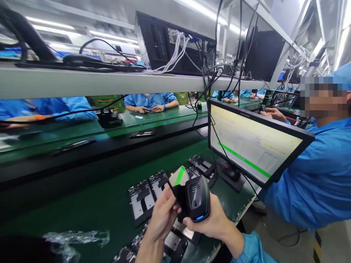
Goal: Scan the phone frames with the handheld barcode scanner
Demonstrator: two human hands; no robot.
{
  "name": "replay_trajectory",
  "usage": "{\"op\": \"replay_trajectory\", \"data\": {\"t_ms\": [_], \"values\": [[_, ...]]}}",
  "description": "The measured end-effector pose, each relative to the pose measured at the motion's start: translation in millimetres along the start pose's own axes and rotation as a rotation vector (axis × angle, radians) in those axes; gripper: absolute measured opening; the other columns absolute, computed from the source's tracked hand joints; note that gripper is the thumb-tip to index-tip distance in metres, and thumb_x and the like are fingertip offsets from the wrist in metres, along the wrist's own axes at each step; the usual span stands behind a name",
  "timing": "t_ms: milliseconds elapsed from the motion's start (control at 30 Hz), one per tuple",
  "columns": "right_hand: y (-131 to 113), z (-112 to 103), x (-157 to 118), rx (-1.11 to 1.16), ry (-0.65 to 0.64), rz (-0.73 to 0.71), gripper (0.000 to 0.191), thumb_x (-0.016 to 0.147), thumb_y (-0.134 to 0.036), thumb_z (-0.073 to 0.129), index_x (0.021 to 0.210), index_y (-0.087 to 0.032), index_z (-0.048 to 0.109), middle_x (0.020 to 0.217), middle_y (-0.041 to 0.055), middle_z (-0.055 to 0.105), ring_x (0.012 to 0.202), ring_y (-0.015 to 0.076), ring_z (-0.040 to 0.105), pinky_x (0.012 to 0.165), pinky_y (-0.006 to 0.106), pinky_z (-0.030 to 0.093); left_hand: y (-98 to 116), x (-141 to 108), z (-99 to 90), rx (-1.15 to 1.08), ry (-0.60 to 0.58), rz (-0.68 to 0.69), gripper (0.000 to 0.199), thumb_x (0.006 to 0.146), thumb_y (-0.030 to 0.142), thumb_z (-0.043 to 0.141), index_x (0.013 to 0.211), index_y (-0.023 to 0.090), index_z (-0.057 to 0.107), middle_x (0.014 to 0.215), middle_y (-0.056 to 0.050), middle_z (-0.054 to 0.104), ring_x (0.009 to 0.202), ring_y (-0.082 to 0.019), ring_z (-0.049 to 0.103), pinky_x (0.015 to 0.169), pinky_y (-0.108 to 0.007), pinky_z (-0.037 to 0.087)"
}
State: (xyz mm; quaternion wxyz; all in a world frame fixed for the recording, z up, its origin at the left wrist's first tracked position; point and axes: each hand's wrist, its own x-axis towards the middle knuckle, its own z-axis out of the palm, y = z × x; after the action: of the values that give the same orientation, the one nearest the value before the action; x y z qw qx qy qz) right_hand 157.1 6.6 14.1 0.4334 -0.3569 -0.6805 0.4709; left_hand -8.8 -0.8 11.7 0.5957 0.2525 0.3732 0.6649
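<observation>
Both forearms reach over a green bench (104,197). The left forearm rises from the bottom edge, its hand (165,207) upright, fingers curled and pinched closed on a thin phone part (178,176), whose pale, glossy face carries a bright green stripe. The right forearm, in a blue sleeve (253,248), angles in from the lower right; its hand (214,218) wraps around a black handheld scanner (196,199) with a blue light, just beside the phone part. Opened phone bodies (141,202) lie beneath and behind both hands.
</observation>
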Motion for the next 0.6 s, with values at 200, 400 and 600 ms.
{"op": "replay_trajectory", "data": {"t_ms": [200,400,600], "values": [[6,-7,-3,0.279,-0.037,0.117,0.042,0.060,-0.033,0.083,0.094,-0.015,0.068,0.085,0.0026,0.070,0.074,0.0171,0.062,0.071,0.028,0.054,11,-3,8.0,-0.146,0.032,0.088,0.074,0.054,0.042,0.092,0.116,0.016,0.061,0.086,-0.002,0.063,0.067,-0.010,0.059,0.057,-0.019,0.052],[5,-7,-2,0.337,-0.004,0.142,0.052,0.060,-0.043,0.087,0.100,-0.016,0.068,0.090,0.0061,0.073,0.081,0.0209,0.067,0.076,0.033,0.057,-30,9,26.4,0.016,0.251,0.385,0.062,0.060,0.032,0.090,0.114,0.021,0.060,0.118,-0.007,0.067,0.109,-0.018,0.063,0.093,-0.025,0.051],[-3,-16,-10,0.024,-0.068,0.164,0.027,0.067,-0.034,0.084,0.082,-0.017,0.069,0.076,0.0036,0.073,0.069,0.0198,0.068,0.065,0.029,0.058,-34,3,19.7,-0.261,0.103,0.005,0.052,0.064,0.057,0.081,0.096,0.018,0.068,0.090,-0.006,0.073,0.088,-0.023,0.070,0.079,-0.033,0.058]]}}
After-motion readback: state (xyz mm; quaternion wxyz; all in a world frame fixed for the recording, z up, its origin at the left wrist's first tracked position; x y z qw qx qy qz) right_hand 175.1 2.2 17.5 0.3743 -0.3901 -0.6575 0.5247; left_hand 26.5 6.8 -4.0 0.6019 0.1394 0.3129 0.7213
